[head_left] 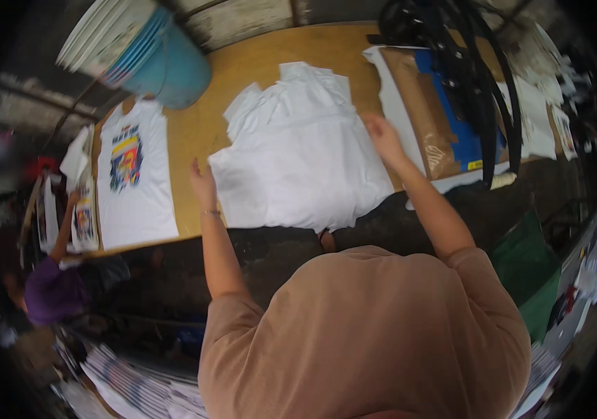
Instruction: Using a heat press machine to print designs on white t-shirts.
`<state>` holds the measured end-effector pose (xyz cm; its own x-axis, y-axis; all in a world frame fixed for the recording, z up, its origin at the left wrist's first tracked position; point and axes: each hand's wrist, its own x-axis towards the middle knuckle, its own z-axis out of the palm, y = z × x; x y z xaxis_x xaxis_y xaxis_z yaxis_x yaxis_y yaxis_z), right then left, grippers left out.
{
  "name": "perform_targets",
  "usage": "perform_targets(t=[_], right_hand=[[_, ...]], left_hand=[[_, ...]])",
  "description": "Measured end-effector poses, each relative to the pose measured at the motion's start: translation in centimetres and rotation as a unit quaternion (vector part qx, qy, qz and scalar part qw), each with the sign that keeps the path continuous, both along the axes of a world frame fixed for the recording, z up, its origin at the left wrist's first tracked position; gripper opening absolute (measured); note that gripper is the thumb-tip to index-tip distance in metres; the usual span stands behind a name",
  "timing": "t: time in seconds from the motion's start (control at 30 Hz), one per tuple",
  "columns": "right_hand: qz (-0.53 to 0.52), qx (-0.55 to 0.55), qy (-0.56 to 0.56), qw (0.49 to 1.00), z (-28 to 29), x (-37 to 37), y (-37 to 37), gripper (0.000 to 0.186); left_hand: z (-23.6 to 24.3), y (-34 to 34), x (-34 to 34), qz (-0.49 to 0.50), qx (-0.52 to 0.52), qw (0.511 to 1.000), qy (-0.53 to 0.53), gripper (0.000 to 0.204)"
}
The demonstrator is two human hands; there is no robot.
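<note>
A pile of white shirts (pixel 298 157) lies in loose layers on the yellow-brown table in front of me, with its near edge draped over the table's front. My left hand (pixel 203 183) is beside the pile's left edge, fingers stretched upward and holding nothing. Beside the upper right edge is my right hand (pixel 384 140), slightly blurred, its fingers loosely bent and apart with no cloth visible in them. Left of the pile, a white sleeveless shirt (pixel 134 174) with a colourful print on its front is laid flat.
A blue bucket (pixel 173 70) with stacked pale buckets stands at the back left. To the right are a printing board (pixel 424 112) with brown and blue tape and a black metal frame (pixel 476 84). At far left, a person in a purple shirt (pixel 57 290) reaches to printed cloth.
</note>
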<state>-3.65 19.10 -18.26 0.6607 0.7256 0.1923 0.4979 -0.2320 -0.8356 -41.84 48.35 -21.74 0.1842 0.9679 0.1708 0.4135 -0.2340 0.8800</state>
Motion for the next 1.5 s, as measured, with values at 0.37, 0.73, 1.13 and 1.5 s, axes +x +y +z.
perform_targets(t=[0.37,0.73,1.13,1.5], right_hand=[[0.109,-0.271,0.267,0.918,-1.0,-7.7,-28.1,0.028],[-0.059,-0.139,0.304,0.941,0.1,3.0,-45.8,0.031],[-0.021,-0.031,-0.216,0.976,13.2,12.4,-47.2,0.022],[0.101,0.013,-0.402,0.91,14.5,12.6,-40.2,0.02]], left_hand=[[10.2,-30.3,25.5,-0.532,-0.165,0.829,-0.059,0.016],[22.2,-50.4,40.5,-0.613,0.27,0.742,0.015,0.036],[18.7,-53.1,47.7,-0.482,0.284,0.751,0.352,0.036],[17.7,-50.2,46.3,-0.6,-0.13,0.788,-0.039,0.035]])
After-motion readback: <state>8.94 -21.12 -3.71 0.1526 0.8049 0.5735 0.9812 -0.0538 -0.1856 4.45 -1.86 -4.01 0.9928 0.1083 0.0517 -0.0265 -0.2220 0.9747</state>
